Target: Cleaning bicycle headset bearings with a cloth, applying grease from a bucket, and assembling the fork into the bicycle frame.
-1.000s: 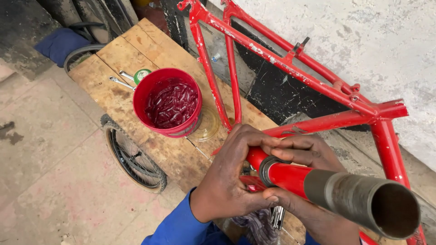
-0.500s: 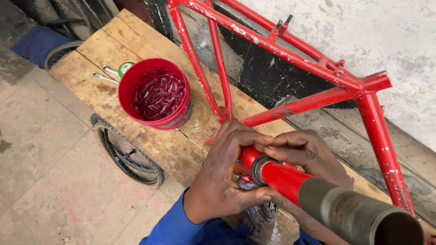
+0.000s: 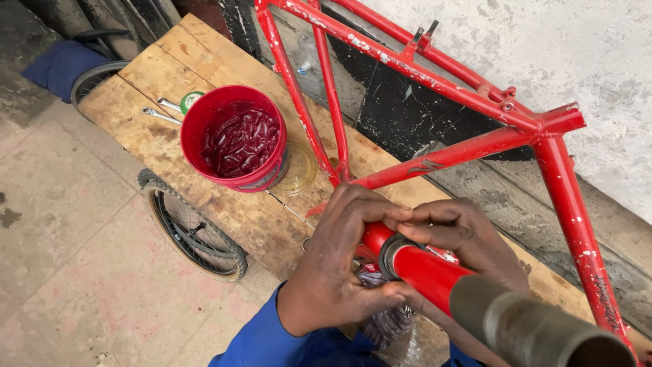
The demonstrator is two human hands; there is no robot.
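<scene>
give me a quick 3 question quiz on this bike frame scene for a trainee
1. True or false: the red bucket stands on the wooden board.
2. What do the left hand and right hand both grip? A) red frame tube B) wheel C) spanner
3. What leans beside the board's near edge?

Key: 1 true; 2 A; 3 the wheel.

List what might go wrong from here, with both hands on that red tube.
1. The left hand and right hand wrap the dark ring on the red tube; fingers may get pinched there.
2. The red bucket of dark red grease stands beside the red bicycle frame; a shifting frame might tip it.
3. Greasy fingers may slip.
</scene>
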